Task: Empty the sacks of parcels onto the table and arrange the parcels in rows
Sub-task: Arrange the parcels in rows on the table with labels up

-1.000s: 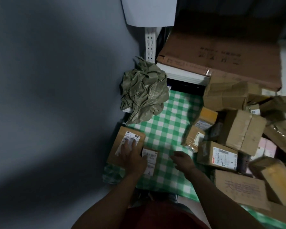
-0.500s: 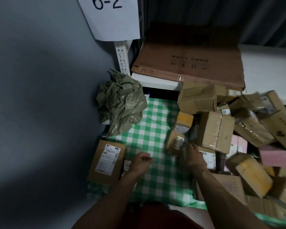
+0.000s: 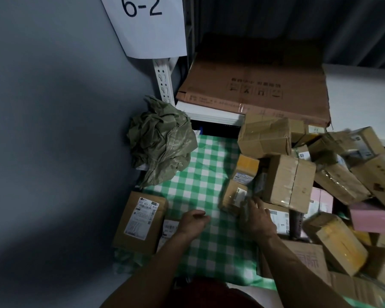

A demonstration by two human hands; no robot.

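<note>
The parcels are lying in two groups on the worktop (image 3: 200, 181): a flat parcel (image 3: 141, 221) with a smaller one (image 3: 169, 227) just beside it at the left edge, making the start of a row, and a loose heap (image 3: 298, 185) crowding the right side. The emptied sack (image 3: 162, 141) is sitting crumpled at the back left corner. So the arranging step is going on. The right hand (image 3: 257, 216) is reaching into the heap's near edge, fingers on a small box (image 3: 233, 195), though whether they are gripping it is hard to tell. The left hand (image 3: 192, 221) is hovering loosely curled, holding nothing. Next, the box is needing a firm grip and a carry across to the row.
</note>
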